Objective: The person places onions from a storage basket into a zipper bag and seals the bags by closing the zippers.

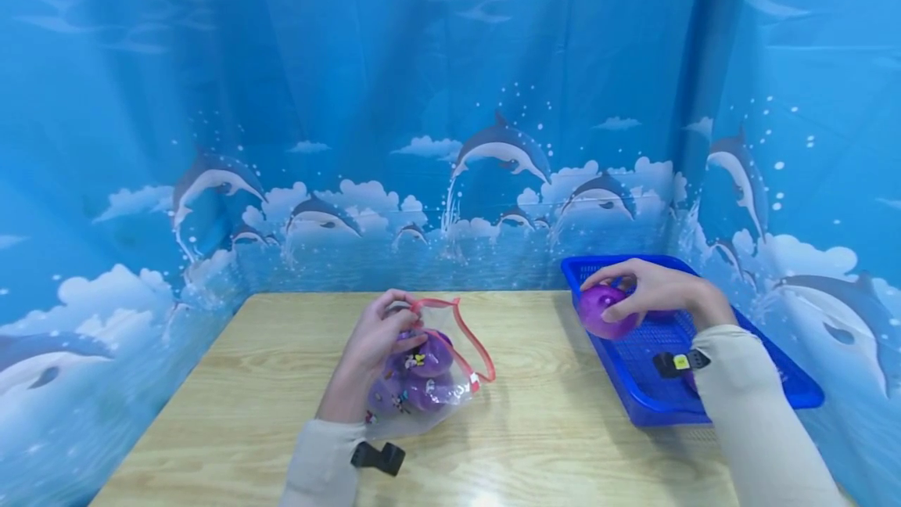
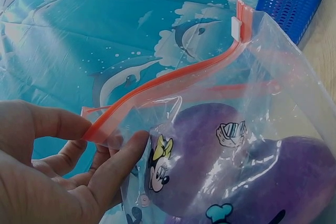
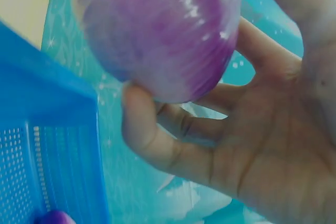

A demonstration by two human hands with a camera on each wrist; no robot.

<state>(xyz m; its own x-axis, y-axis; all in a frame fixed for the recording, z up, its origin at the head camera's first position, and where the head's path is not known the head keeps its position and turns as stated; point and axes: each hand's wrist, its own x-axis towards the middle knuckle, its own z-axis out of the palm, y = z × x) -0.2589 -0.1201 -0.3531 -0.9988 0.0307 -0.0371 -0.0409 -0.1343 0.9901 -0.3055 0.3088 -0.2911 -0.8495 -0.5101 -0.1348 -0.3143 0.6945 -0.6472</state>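
Observation:
My left hand [image 1: 376,339] pinches the top edge of a clear zip bag [image 2: 157,85] with a red-orange zipper strip and cartoon prints. The bag's mouth gapes toward the right, and purple onions [image 2: 197,150] lie inside it. Over the near-left part of a blue basket [image 1: 651,413], my right hand [image 1: 658,288] holds another purple onion [image 1: 598,318] between thumb and fingers. In the right wrist view, that onion [image 3: 163,35] is held beside the basket wall, its streaked, shiny skin showing. A further purple onion [image 3: 56,217] is partly visible inside the basket.
The light wooden table [image 1: 542,429] carries the bag at left of centre and the basket at the right. A blue dolphin-print curtain [image 1: 450,139] hangs behind the table and along both sides. Black straps with small devices sit on both wrists.

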